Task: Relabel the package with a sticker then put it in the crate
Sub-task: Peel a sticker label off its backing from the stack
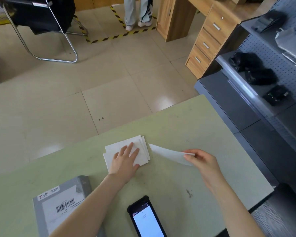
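A grey package with a white barcode label lies at the near left of the pale green table, partly under my left forearm. In the middle of the table is a small stack of white sticker sheets. My left hand lies flat on that stack, fingers spread. My right hand pinches one white sticker at its right end, and the sheet hangs in the air just right of the stack. No crate is in view.
A black handheld scanner with a lit screen lies at the table's near edge. Grey metal shelving with black bags stands at the right. A wooden drawer unit, a folding chair and a person's legs are beyond on the tiled floor.
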Demonstrator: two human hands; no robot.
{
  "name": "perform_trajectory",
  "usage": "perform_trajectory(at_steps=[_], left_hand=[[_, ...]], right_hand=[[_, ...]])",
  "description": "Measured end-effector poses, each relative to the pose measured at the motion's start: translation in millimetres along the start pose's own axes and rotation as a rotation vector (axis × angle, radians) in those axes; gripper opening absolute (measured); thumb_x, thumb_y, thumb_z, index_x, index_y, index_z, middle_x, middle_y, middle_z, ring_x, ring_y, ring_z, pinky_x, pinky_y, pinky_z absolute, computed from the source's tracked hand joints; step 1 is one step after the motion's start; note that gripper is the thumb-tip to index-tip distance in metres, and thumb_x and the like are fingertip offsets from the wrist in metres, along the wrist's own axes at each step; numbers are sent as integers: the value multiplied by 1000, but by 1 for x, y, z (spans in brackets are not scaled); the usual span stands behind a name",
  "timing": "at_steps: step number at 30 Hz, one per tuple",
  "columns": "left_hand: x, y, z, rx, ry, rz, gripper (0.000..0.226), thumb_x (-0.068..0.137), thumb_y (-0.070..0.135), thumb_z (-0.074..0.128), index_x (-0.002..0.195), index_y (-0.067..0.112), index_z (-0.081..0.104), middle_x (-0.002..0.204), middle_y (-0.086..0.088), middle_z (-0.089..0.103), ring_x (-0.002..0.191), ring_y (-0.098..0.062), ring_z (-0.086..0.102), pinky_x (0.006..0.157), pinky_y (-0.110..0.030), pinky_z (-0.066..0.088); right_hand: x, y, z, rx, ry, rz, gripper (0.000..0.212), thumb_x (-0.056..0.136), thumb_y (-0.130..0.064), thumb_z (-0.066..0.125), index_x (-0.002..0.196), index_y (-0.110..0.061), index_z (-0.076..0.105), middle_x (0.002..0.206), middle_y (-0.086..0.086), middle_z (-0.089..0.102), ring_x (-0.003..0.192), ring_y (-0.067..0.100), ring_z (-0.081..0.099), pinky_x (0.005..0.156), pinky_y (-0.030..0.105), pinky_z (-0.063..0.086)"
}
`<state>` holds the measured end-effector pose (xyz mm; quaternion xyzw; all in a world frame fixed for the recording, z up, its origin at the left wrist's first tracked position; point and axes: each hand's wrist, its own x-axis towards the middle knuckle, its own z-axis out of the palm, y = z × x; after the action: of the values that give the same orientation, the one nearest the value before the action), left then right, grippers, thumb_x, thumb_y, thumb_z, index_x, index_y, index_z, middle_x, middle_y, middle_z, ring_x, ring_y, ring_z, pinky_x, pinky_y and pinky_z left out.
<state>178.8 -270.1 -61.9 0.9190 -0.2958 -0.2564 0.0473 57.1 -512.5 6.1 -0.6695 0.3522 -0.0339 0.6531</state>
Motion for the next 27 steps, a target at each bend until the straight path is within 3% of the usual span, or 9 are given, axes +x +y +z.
perform_trajectory(at_steps=[2,4,7,11,13,16,19,23,27], left_hand=[[-6,7,-11,-358,73,-131,47,96,41,46,140,25,44,158,0,25,142,-21,25,112,-37,30],[-15,13,-27,-933,149,-356,29,94,42,49,109,23,66,137,-2,55,121,-18,52,97,-35,46],[-33,5,-47,-1583,77,-540,40,89,49,55,86,14,76,105,-7,69,96,-24,66,72,-34,60],[-69,-22,-60,-1730,177,-440,8,83,18,71,88,14,75,95,-12,73,74,-17,70,62,-29,58],[-88,-36,-63,-1757,270,-405,18,83,4,68,100,11,69,82,-8,74,60,-14,67,49,-23,52],[-123,-55,-68,-1845,380,-380,33,81,2,71,109,17,63,89,-11,77,72,-23,74,54,-28,57],[-154,-66,-68,-1890,470,-370,39,79,2,73,111,22,60,91,-11,77,79,-27,75,55,-30,58],[-202,-76,-65,-1919,519,-355,27,83,4,70,107,13,62,91,-9,78,74,-23,74,54,-26,56],[-248,-90,-60,-1927,492,-243,13,88,9,64,101,7,65,90,-13,77,69,-22,71,56,-28,56]], right_hand=[[-4,-5,8,-6,-67,-27,14,76,-3,72,78,-17,75,87,-3,77,83,7,66,76,16,49],[-9,-10,19,-14,-158,-71,21,77,3,70,73,-17,74,94,-4,77,97,7,67,85,18,48],[-18,-20,36,-119,-296,-142,24,78,4,69,71,-18,73,106,-9,73,118,2,56,102,26,38],[-33,-36,63,-262,-380,-267,38,76,9,69,65,-27,74,119,-13,66,128,-1,46,108,23,30],[-43,-44,75,-341,-386,-327,44,77,12,66,66,-30,74,126,-13,60,130,-1,43,109,16,28],[-64,-56,97,-479,-376,-386,52,78,18,53,73,-30,73,130,-13,56,127,-1,44,100,0,24],[-90,-63,124,-560,-252,-471,53,76,20,46,82,-26,73,122,-8,62,118,6,53,93,-4,27],[-142,-70,182,-617,-196,-707,22,78,-5,70,91,-22,73,109,-10,64,106,8,55,92,-2,27],[-192,-68,234,-628,-341,-778,24,75,-30,75,99,-30,69,107,-19,59,104,-8,48,92,0,29]])
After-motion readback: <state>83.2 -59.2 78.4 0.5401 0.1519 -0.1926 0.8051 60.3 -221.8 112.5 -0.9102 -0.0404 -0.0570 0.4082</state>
